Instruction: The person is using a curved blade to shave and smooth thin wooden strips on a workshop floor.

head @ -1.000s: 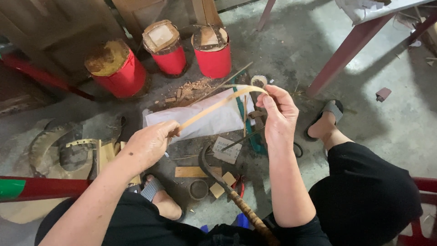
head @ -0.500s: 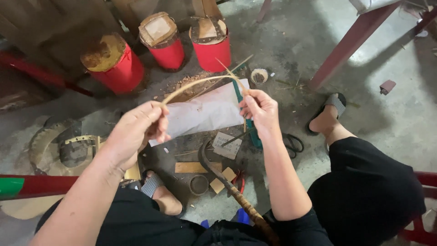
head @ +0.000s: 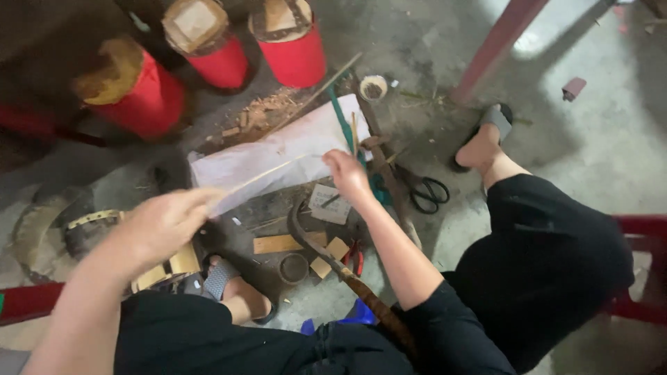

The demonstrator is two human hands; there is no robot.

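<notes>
Bamboo strip (head: 267,173) pinched at both ends by left hand (head: 163,226) and right hand (head: 345,172); could snap or splinter into fingers if overbent.

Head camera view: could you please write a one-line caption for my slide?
Seated person's left hand and right hand hold a thin bamboo strip above white sheet.
</notes>
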